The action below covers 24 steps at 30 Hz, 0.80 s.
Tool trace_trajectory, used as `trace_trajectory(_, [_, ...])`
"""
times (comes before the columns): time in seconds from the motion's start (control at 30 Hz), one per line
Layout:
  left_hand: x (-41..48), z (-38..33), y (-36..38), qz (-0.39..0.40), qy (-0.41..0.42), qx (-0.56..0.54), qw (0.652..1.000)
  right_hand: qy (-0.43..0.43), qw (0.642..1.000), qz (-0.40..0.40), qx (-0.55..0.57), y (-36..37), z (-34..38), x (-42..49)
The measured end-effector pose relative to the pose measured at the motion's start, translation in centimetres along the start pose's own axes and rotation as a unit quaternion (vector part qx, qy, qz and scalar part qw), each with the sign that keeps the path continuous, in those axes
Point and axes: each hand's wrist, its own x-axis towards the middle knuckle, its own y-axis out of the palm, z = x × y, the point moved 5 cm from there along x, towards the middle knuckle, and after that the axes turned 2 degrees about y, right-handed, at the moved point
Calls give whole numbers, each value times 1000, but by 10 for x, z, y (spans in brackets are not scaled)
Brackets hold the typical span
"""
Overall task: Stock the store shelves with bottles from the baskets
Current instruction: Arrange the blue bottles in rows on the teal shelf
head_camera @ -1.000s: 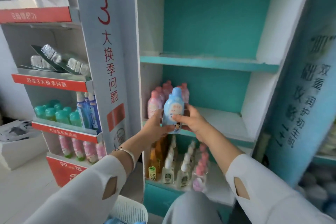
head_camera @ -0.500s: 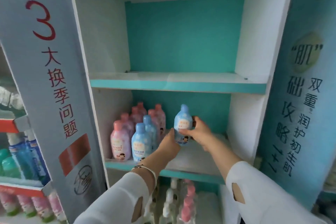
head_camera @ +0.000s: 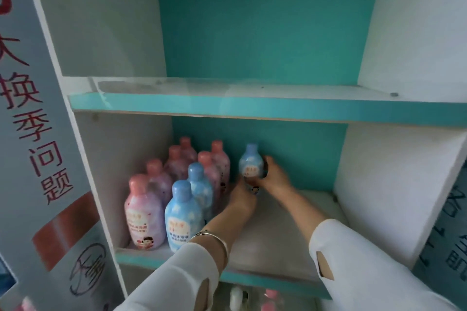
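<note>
Blue bottle (head_camera: 251,163) clasped by left hand (head_camera: 242,199) and right hand (head_camera: 274,179) at back of shelf (head_camera: 290,237), 8 bottles (head_camera: 183,214) already standing, plenty of room left.

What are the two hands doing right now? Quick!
Left hand: holds the blue bottle near its bottom.
Right hand: fingers curled round the same bottle's side.

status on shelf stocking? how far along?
Done: a cluster of pink bottles and two blue bottles stand at the left of the lower shelf.
In hand: left grip and right grip hold a third blue bottle upright toward the rear; I cannot tell whether it has touched down.
Left: the lower shelf's right side and the upper shelf are bare.
</note>
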Motion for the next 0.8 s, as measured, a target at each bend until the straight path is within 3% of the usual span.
trace_trajectory(0.23, [-1,0,-2,-46,-20,39,998,15,999,-34,-7,2,3,-3])
trace_trajectory(0.47, [-68,-30,-18,-20,27,105,994,10,996,-69,-51,-23,26,-68])
trace_trajectory(0.8, [-188,-41,-74,-77,56,122,988,-84,995,29,-45,1,78,-197])
